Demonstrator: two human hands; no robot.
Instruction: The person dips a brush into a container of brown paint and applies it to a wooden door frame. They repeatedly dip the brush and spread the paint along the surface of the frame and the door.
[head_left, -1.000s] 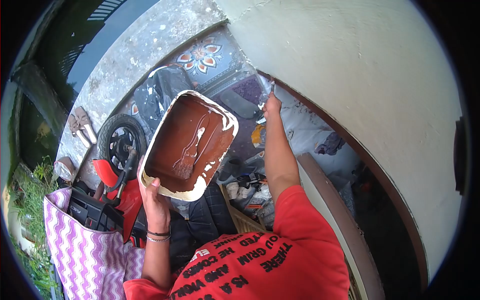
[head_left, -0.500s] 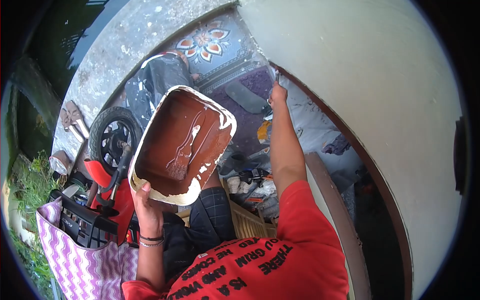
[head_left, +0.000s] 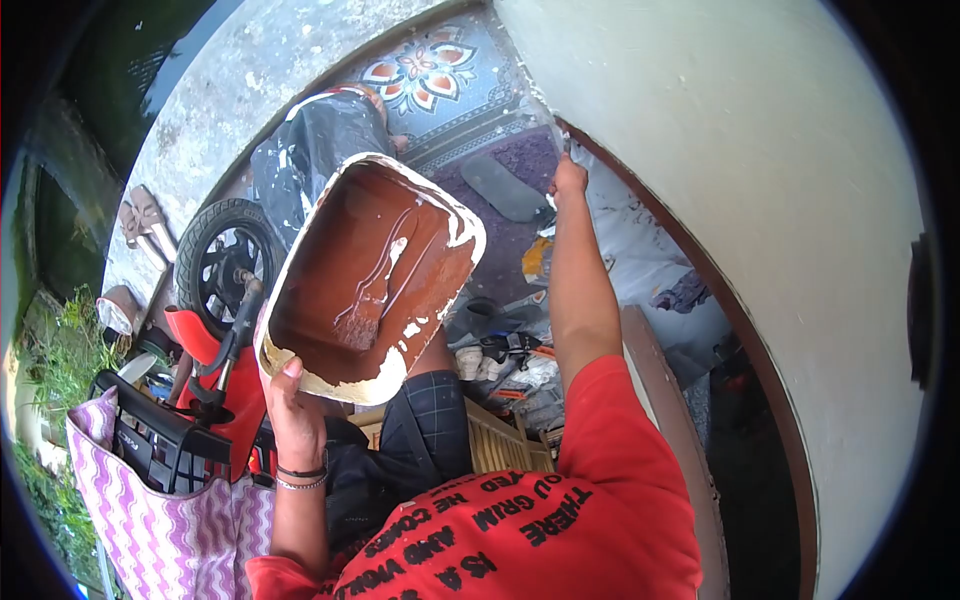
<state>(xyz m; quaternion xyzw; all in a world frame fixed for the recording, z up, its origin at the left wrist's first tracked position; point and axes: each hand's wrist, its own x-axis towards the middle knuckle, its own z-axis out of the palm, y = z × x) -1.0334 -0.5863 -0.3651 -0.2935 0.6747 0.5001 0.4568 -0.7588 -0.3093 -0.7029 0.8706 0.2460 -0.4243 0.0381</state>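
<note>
Pale plastered wall (head_left: 780, 200) fills 12 to 4 o'clock, edged by brown trim (head_left: 722, 300). At 8 o'clock the left hand (head_left: 292, 405) clamps the near rim of a paint tray (head_left: 468, 232), thumb over the edge, likely holding it flat so the brown paint and the brush (head_left: 362, 312) lying in it stay put. The right hand (head_left: 568, 180), at 12 o'clock, is curled closed at the trim's top. What it pinches is too small to tell. Since half a second ago it has crept slightly toward 1 o'clock, while the tray barely moved.

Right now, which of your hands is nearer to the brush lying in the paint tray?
Left. The left hand grips the paint tray by its near rim, just below the brush; the right hand is stretched out to the wall, clear of the tray.
</note>
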